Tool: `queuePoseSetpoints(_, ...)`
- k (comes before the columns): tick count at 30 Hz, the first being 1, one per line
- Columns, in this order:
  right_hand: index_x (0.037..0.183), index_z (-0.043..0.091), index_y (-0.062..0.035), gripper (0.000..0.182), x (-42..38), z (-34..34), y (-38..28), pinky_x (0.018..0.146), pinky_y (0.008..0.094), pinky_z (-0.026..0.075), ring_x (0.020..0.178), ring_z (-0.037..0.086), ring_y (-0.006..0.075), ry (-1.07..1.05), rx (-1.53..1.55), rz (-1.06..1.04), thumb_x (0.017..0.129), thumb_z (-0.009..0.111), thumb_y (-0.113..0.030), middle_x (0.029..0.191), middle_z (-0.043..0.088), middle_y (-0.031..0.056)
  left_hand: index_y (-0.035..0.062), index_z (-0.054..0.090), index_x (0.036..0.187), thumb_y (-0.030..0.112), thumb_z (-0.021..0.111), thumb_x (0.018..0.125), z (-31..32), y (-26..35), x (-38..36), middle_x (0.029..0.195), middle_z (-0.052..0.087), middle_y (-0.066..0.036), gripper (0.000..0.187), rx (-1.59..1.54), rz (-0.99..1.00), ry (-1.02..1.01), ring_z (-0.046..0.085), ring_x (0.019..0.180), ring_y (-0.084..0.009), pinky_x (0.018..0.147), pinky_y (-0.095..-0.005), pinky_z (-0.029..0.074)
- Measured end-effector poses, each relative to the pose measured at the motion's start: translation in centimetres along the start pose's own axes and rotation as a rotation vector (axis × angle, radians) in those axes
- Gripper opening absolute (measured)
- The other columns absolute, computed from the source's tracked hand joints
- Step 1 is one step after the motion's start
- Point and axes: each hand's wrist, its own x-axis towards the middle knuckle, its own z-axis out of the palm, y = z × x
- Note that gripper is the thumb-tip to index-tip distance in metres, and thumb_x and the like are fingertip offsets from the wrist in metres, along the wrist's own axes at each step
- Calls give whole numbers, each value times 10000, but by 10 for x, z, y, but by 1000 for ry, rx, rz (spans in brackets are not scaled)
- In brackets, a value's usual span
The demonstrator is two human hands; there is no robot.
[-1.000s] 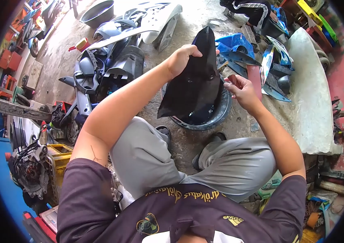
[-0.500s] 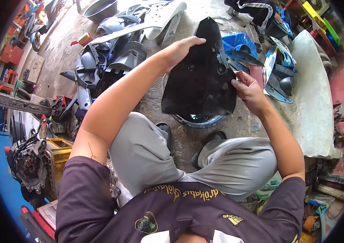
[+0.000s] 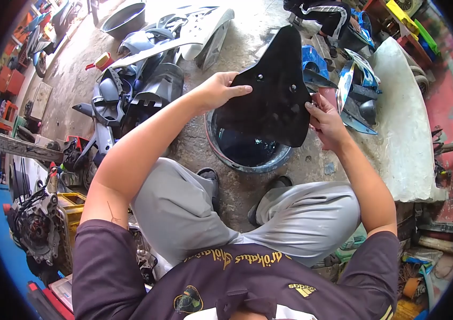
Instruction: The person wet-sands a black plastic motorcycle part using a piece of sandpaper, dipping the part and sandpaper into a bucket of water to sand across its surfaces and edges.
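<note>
A black, pointed plastic panel [image 3: 266, 109] with two small round fittings is held up in front of me, over a round basin [image 3: 261, 166] of dark liquid. My left hand [image 3: 221, 92] is closed on the panel's left edge, thumb lying on the near face. On the opposite side, my right hand [image 3: 325, 120] pinches the right edge between thumb and fingers. A reddish piece [image 3: 327, 97] shows just behind the right fingers. The panel's lower edge overlaps the far part of the basin in this view.
Grey and white motorcycle fairings [image 3: 154, 80] are heaped at the left, with a black tub [image 3: 123, 20] behind. Blue panels [image 3: 357, 80] lie at the right, beside a long whitish slab [image 3: 402, 122]. Another person [image 3: 325, 13] sits at the back right. An engine [image 3: 37, 224] stands at the near left.
The panel has tilted, its lower left side rising and uncovering more of the basin. My left hand has moved lower and leftward along its edge; my right hand stays near the right edge.
</note>
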Motion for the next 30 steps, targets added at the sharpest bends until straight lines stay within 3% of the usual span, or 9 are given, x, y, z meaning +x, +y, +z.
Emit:
queuePoseSetpoints(2,1428,675,-159,376,1,0,2,775,267,520,997,656,44,100,-254,-20,1074,748,-266,1162,739,-64,-36,691,1377,189,767,1065,15,20,-12,1195,796,-109,392,138,59,69,734,1085,-162,1033,-354,572)
queuePoseSetpoints(5,1480,643,-127,478,3,-10,3,808,298,538,1109,651,80,179,-582,88,1056,763,-313,1232,745,-33,-19,735,1342,221,807,1019,26,19,-16,1164,808,-148,408,383,153,126,746,1065,-203,1000,-373,573)
queuePoseSetpoints(8,1498,608,-110,521,4,-16,10,812,303,541,1085,663,85,275,-540,123,1053,765,-331,1310,718,-26,-2,764,1309,235,835,963,31,5,-12,1183,795,-228,425,554,237,159,763,1089,-326,1010,-426,564)
queuePoseSetpoints(12,1585,495,-120,628,2,-14,2,741,314,542,1046,636,117,268,-621,148,1053,760,-322,1227,713,17,0,763,1300,237,820,954,39,0,-12,1196,773,-278,423,702,256,210,745,1127,-428,1018,-467,563)
queuePoseSetpoints(16,1352,562,-90,393,4,-12,3,671,337,534,836,588,111,362,-510,2,1045,761,-232,938,598,-6,-8,759,1291,189,789,962,52,7,-17,1150,773,-291,384,918,299,241,745,1082,-460,987,-470,574)
queuePoseSetpoints(17,1263,569,-86,316,4,-10,2,685,340,550,857,596,122,399,-497,-18,1044,755,-218,949,614,0,1,766,1278,192,787,957,56,10,-18,1126,770,-294,375,957,297,245,737,1075,-473,975,-488,575)
queuePoseSetpoints(20,1231,594,-88,278,6,-20,1,718,333,564,901,605,130,333,-513,7,1044,755,-216,969,629,3,28,787,1231,202,781,944,66,14,-24,1048,764,-294,335,1064,320,254,725,1039,-495,937,-534,574)
queuePoseSetpoints(25,1207,672,-90,200,-22,21,-34,724,273,535,839,574,46,156,-202,-165,1053,750,-191,916,628,-29,64,801,1139,203,766,944,71,12,-21,925,758,-265,242,1227,369,208,740,928,-477,859,-563,572)
queuePoseSetpoints(30,1178,716,-69,150,-32,43,-49,657,237,455,690,537,34,188,-517,-414,1045,753,-128,800,632,-54,67,802,1116,192,759,944,81,31,-28,914,763,-245,218,1260,400,221,742,889,-463,822,-558,579)
